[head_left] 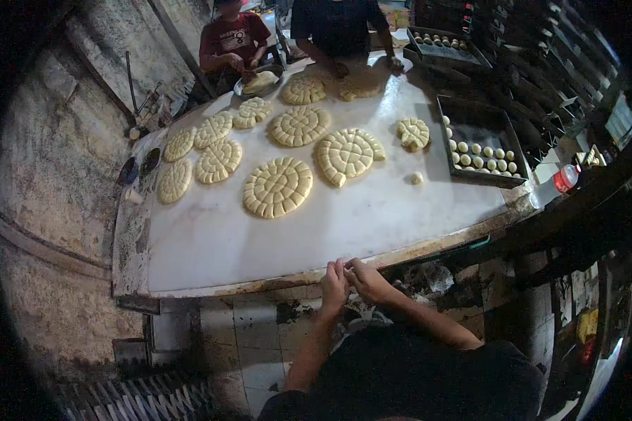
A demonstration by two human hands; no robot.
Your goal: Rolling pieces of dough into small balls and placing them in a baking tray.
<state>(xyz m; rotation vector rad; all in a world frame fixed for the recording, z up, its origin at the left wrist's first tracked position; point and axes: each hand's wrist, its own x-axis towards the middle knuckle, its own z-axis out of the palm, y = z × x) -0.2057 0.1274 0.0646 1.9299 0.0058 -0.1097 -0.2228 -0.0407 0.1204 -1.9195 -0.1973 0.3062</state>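
My left hand (pixel 335 286) and my right hand (pixel 367 281) meet in front of me at the table's near edge. Their fingers are bent and pressed together at the tips; anything between them is hidden. Beyond them, on the pale tabletop (pixel 211 245), lies a flat round of dough (pixel 279 187) scored into many pieces. A second scored round (pixel 350 156), with a pointed near end, sits farther right. One small dough ball (pixel 417 178) rests alone, and a smaller cut piece of dough (pixel 413 133) lies behind it.
At the right, a dark tray (pixel 474 121) holds rows of dough balls; another tray (pixel 448 55) is behind it. A bottle with a red label (pixel 563 179) stands beside. Across the table, two people work near a metal bowl (pixel 258 83). Several scored dough rounds (pixel 218 160) lie at left.
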